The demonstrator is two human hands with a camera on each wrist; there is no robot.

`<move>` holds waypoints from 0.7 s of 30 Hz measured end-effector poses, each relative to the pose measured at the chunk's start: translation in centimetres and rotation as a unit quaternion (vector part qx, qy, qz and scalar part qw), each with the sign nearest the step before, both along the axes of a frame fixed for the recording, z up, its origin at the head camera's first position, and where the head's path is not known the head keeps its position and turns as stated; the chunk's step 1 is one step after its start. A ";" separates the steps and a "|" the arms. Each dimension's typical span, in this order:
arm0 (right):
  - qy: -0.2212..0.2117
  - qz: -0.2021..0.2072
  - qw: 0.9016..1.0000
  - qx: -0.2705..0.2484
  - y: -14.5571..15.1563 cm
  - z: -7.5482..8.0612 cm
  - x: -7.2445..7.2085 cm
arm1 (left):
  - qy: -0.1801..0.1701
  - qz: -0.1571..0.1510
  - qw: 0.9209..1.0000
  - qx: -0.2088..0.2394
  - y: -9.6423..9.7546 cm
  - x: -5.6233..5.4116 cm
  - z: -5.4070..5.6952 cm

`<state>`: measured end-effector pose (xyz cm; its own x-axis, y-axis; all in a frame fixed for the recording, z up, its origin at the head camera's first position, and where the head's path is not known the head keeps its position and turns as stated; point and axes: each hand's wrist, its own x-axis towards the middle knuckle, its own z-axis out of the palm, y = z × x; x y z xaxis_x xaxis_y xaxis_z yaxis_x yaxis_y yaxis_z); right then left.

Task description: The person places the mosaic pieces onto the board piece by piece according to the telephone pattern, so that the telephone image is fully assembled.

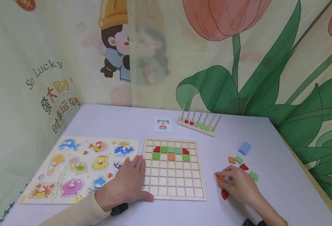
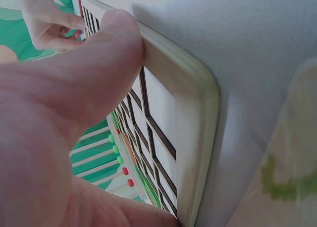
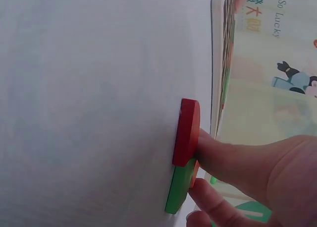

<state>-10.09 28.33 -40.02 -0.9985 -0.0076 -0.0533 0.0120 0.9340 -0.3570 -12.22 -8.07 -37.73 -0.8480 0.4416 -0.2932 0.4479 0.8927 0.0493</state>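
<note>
My left hand (image 1: 127,182) lies with its fingers straight along the left edge of a wooden grid board (image 1: 168,182), thumb on the near corner. In the left wrist view the thumb presses on the board's frame (image 2: 190,95). Green, red and orange tiles sit in the board's upper rows, among them an orange square (image 1: 171,157). To the right of the board, my right hand (image 1: 240,185) pinches an orange square tile (image 1: 218,179) between thumb and fingers, low over the table. Beside those fingertips are a red rounded tile (image 3: 186,133) and a green tile (image 3: 179,187).
Right of the board lie another orange tile (image 1: 232,160), green tiles (image 1: 254,175), a red tile (image 1: 244,166) and a blue block (image 1: 244,148). Behind it are a pattern card (image 1: 162,124) and a peg stand (image 1: 195,126) with beads. An animal knob puzzle (image 1: 82,150) lies left.
</note>
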 end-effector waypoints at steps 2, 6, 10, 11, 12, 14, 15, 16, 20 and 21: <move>0.000 -0.005 1.000 0.003 -0.1 -0.1 0.1 | -0.002 0.000 1.000 0.003 0.0 0.0 -0.1; 0.006 -0.002 1.000 0.016 -0.2 -0.1 0.3 | -0.002 0.001 1.000 0.006 0.1 0.0 -0.2; 0.029 0.017 0.999 0.040 -0.3 -0.1 0.6 | 0.002 0.001 1.000 0.007 0.0 0.0 -0.2; 0.035 0.022 0.998 0.045 -0.3 -0.1 0.7 | 0.003 0.001 1.000 0.007 0.0 0.0 -0.2; 0.040 0.026 0.998 0.051 -0.4 -0.1 0.7 | 0.004 0.001 1.000 0.009 0.0 0.1 -0.2; 0.044 0.031 0.997 0.058 -0.4 -0.1 0.7 | 0.004 0.002 1.000 0.013 0.0 0.1 -0.1; 0.047 0.032 0.997 0.059 -0.5 0.0 0.7 | 0.004 0.002 1.000 0.015 0.0 0.1 -0.1; 0.050 0.033 0.996 0.059 -0.6 0.0 0.6 | 0.004 0.002 1.000 0.017 0.0 0.1 -0.1; 0.079 0.039 0.995 0.047 -1.1 0.6 0.3 | 0.006 0.001 1.000 0.016 -0.1 0.1 -0.1; 0.088 0.043 0.994 0.046 -1.4 0.8 0.2 | 0.008 0.001 1.000 0.015 -0.1 0.1 -0.1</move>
<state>-9.93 26.96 -39.20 -0.9884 -0.0959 0.1176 -0.1238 0.9579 -0.2591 -12.13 -8.14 -37.84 -0.8528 0.4488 -0.2671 0.4477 0.8915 0.0686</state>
